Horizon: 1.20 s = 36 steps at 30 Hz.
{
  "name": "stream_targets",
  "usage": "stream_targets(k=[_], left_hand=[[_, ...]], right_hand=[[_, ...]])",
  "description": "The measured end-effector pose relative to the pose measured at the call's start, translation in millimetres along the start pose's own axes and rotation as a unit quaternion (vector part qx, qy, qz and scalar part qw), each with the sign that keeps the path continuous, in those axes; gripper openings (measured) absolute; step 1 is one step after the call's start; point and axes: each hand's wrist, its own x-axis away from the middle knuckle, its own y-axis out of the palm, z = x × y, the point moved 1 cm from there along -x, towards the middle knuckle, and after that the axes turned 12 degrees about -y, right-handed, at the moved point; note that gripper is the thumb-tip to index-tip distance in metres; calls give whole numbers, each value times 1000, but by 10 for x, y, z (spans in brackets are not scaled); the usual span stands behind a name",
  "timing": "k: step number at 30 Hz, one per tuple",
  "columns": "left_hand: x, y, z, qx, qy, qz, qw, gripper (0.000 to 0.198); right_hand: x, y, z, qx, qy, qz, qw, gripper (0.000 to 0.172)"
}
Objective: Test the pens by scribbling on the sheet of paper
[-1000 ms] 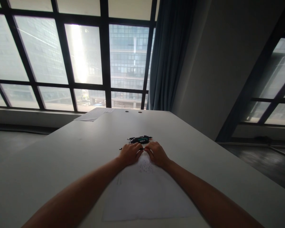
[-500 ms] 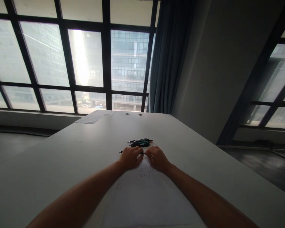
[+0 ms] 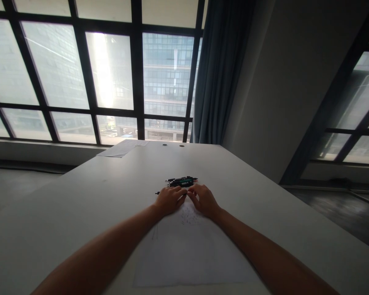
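Note:
My left hand (image 3: 171, 199) is closed around a dark pen (image 3: 157, 193), whose one end sticks out to the left. Close against it, my right hand (image 3: 204, 200) pinches at the pen's other end, near the left fingertips. What exactly lies between the right fingers is too small to make out. Just beyond both hands lies a small bunch of pens (image 3: 181, 181), mostly black with some green and red. Under my wrists rests a white sheet of paper (image 3: 190, 258), with small dark pen marks below the hands and a few thin lines to the left.
The white table (image 3: 248, 196) stretches away toward the window (image 3: 168, 73). More papers (image 3: 118, 149) lie at its far left corner, and two round table inserts (image 3: 181, 146) sit near the far edge. A dark curtain (image 3: 216, 90) hangs behind.
My right fingers have bent and lifted slightly around the pen's end. The left hand keeps its hold on the pen. The view has tilted down a little.

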Motion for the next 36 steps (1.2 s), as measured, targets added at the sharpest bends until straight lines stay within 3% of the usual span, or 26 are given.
stream_targets(k=[4, 13, 21, 29, 36], left_hand=[[3, 13, -1, 2, 7, 6, 1000, 23], [-2, 3, 15, 20, -12, -5, 1000, 18], [8, -51, 33, 28, -32, -18, 999, 18], [3, -33, 29, 29, -31, -18, 999, 18], [2, -47, 37, 22, -39, -17, 999, 18]], right_hand=[[13, 54, 41, 2, 5, -25, 1000, 33], [1, 12, -12, -26, 4, 11, 1000, 7], [10, 44, 18, -32, 15, -27, 999, 30], [-9, 0, -30, -33, 18, -6, 999, 5], [-7, 16, -11, -38, 8, -16, 999, 15]])
